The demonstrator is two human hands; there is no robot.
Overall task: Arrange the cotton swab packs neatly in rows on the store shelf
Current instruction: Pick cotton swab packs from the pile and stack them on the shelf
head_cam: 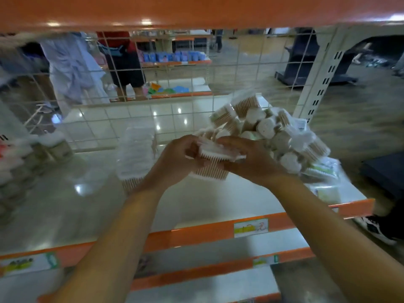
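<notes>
A glossy white store shelf with an orange front edge [196,234] carries a loose heap of clear-wrapped cotton swab packs [271,132] toward its right edge. A straight row of packs [135,154] stands near the middle. Above the shelf, the left hand [175,162] and right hand [249,158] together grip one clear pack of wooden-stemmed swabs [213,159], beside the heap.

Shelf [91,206]: glossy white deck, orange front edge [196,234].
Price labels [251,227]: white with yellow-green print.
Swab packs [271,132], centre right: clear wrap, white tips, tan sticks.
Row of packs [136,149], centre: white over tan.
Back grid [175,68]: cream wire squares.
Upright [321,84], upper right: cream with dark slots.
Shoe [378,229], lower right: black and white.
</notes>
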